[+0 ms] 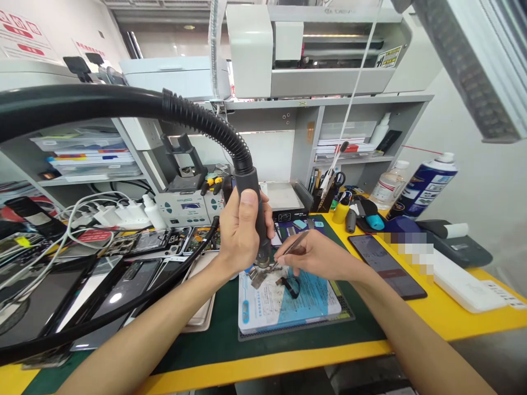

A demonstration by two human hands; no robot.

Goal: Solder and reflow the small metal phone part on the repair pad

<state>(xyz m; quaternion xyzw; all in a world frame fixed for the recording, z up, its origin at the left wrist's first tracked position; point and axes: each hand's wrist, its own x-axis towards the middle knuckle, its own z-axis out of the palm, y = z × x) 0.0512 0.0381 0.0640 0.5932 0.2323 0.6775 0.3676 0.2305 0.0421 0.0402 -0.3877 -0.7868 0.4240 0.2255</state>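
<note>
My left hand (239, 233) is wrapped round the dark handle of a hot air gun (246, 180), thumb on top, nozzle pointing down. My right hand (319, 255) pinches thin metal tweezers (297, 241), their tips close to the nozzle. Beneath the nozzle lies a small metallic part (259, 278), partly hidden by the gun; I cannot make out its kind or whether the tips touch it. A curled black strip (292, 288), like a flex cable, lies beside it. Both rest on a white and blue printed booklet (263, 312) on a green mat (224, 340).
The gun's thick black hose (102, 101) arches across the left. Phones and opened phone parts (132, 282) crowd the left side. A grey control station (187, 208) stands behind. On the right are a dark phone (389, 266), a spray can (424, 186) and a clear bottle (389, 184).
</note>
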